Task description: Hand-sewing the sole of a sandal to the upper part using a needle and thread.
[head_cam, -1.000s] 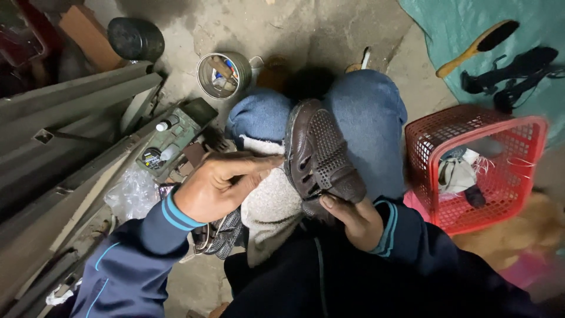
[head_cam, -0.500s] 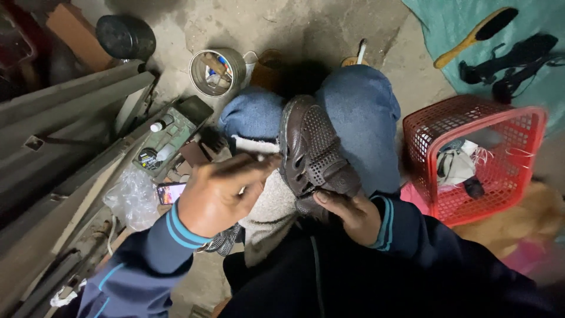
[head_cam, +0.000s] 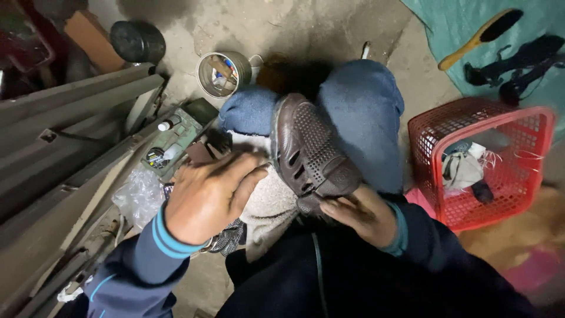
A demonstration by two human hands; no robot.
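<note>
concrete floor, cluttered. brown perforated shoe (head_cam: 312, 154) propped on the knees over a pale cloth (head_cam: 268, 203), right hand (head_cam: 360, 213) gripping its heel end. left hand (head_cam: 209, 194) has swung in from the side since a second ago, blurred, fingers pressed on the cloth beside the shoe; grasp unclear. red basket (head_cam: 532, 126) right, tin can (head_cam: 223, 73) ahead.

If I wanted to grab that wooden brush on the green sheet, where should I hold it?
Probably by the bare wooden handle of the brush. It lies flat on the green sheet, its dark bristle head at the upper right, its handle slanting down-left with open sheet around it. Come from the handle's end, away from the bristles and the black straps just below the head.
</note>
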